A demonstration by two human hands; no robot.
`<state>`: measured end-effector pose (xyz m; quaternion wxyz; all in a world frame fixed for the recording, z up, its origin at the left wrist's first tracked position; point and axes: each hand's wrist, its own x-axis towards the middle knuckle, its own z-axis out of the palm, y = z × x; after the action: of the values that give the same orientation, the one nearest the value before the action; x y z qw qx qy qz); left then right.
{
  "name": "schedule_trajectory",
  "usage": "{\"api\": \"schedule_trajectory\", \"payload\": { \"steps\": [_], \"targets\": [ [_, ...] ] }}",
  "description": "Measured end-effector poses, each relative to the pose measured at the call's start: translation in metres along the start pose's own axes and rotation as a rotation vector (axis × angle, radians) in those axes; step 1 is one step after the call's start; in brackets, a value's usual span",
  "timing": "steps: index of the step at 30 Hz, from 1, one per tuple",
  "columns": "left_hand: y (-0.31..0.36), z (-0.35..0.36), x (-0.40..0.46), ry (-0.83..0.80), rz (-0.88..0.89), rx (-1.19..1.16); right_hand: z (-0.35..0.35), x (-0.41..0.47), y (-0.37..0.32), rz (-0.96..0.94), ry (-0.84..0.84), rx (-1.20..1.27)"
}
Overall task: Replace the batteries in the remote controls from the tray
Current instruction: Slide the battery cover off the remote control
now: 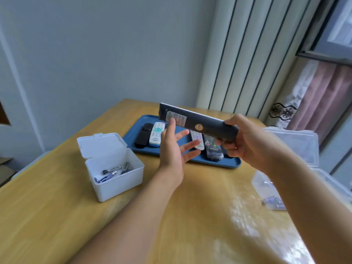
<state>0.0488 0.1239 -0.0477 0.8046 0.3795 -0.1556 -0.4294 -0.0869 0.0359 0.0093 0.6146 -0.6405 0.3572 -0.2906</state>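
White lidded box [116, 174] on the left, loose batteries [112, 171] inside. Blue tray [219, 162] carries several remotes. Left hand [174, 147] splayed, one fingertip on the black remote [198, 123] held above the tray; right hand [245, 141] grips its right end.

Pink curtain [323, 96] by window [331, 31], right.

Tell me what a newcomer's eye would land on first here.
First, the long black remote control held back-side up above the blue plastic tray, gripped by the right hand, with the left hand open beside it. Next, the open white plastic box of batteries at the left.
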Motion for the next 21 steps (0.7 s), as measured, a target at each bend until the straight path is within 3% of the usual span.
{"api": "schedule_trajectory", "payload": {
  "steps": [4,7,11,13,16,21],
  "targets": [
    [0.001,0.007,-0.017,-0.264,-0.141,-0.017,-0.024,-0.006,0.006,-0.067,0.230,0.179],
    [0.009,0.005,-0.023,-0.501,-0.287,-0.023,-0.041,-0.012,0.010,-0.082,0.225,0.262],
    [0.011,0.013,-0.034,-0.724,-0.393,0.344,-0.048,-0.016,0.022,-0.148,0.185,0.045],
    [-0.005,0.024,-0.043,-0.701,-0.333,0.532,-0.045,-0.013,0.033,-0.207,0.189,-0.146],
    [-0.025,0.028,-0.045,-0.521,-0.252,0.511,-0.035,-0.008,0.044,-0.380,0.220,-0.404],
    [-0.030,0.024,-0.035,-0.385,-0.218,0.500,-0.031,-0.009,0.051,-0.421,0.127,-0.470]
  ]
}}
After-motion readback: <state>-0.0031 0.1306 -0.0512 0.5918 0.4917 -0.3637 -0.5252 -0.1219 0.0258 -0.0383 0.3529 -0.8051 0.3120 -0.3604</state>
